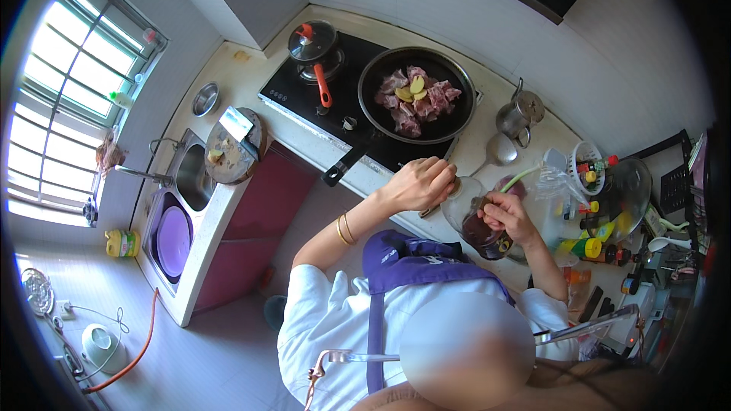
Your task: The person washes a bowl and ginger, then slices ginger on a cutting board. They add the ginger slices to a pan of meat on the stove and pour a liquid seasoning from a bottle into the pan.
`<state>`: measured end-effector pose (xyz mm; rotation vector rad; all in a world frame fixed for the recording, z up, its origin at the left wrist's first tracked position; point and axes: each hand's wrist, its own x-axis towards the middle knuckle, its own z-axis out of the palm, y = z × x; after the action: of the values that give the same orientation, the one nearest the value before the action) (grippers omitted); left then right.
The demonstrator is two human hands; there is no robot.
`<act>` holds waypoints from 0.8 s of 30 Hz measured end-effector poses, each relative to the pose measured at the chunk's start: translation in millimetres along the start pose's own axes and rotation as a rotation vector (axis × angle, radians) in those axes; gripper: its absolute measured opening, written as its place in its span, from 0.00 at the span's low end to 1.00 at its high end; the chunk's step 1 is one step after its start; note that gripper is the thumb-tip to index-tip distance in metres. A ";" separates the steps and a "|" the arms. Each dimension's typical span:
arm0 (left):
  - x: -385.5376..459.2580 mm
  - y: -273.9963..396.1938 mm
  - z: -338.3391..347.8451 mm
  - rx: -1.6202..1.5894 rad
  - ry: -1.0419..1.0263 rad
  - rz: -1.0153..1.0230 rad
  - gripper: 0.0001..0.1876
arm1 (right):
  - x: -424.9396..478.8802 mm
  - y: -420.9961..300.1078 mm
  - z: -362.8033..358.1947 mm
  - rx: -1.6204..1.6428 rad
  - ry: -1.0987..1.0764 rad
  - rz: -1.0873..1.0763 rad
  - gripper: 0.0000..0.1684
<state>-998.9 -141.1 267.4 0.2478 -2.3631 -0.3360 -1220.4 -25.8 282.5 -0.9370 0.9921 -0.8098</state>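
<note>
My left hand (420, 184), a gold bangle at its wrist, has its fingers closed at the narrow top of a clear glass jar (455, 212); a small brown piece shows at the fingertips, perhaps a stopper. The jar has dark reddish-brown contents and tilts over the counter edge. My right hand (507, 218) grips it by the side, seemingly at a handle. Beyond my hands, a large black wok (365, 108) on the cooktop holds raw meat chunks (441, 97) topped with yellowish slices (417, 84), likely ginger. A metal ladle (501, 150) lies right of the wok.
A lidded saucepan (313, 43) with an orange handle sits on the left burner. A cleaver (236, 123) lies on a round chopping board (220, 154) by the sink (194, 177). At right stand a metal pot (521, 111), a white basket (585, 168) and several bottles. The wok handle (348, 165) overhangs the counter.
</note>
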 end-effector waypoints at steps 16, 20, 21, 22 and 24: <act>7.4 -31.6 28.3 -1.433 0.188 -0.895 0.20 | 23.3 5.9 -19.8 -0.303 0.132 -0.153 0.12; -30.0 -26.5 33.8 -1.201 0.294 -0.969 0.19 | 45.4 -7.3 -32.6 -0.466 0.256 -0.198 0.11; -42.6 -24.2 34.2 -1.202 0.286 -0.990 0.18 | 52.0 -12.6 -34.8 -0.486 0.300 -0.209 0.12; -58.0 -22.2 35.9 -1.202 0.278 -1.012 0.17 | 58.8 -17.4 -39.6 -0.572 0.327 -0.247 0.12; -83.7 -13.0 35.0 -1.174 0.313 -1.066 0.15 | 75.5 -25.3 -51.3 -0.754 0.390 -0.318 0.12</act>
<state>-961.9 -124.8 185.2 0.8534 -1.2045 -1.8795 -1246.1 -116.0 268.9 -1.6513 1.5649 -0.9164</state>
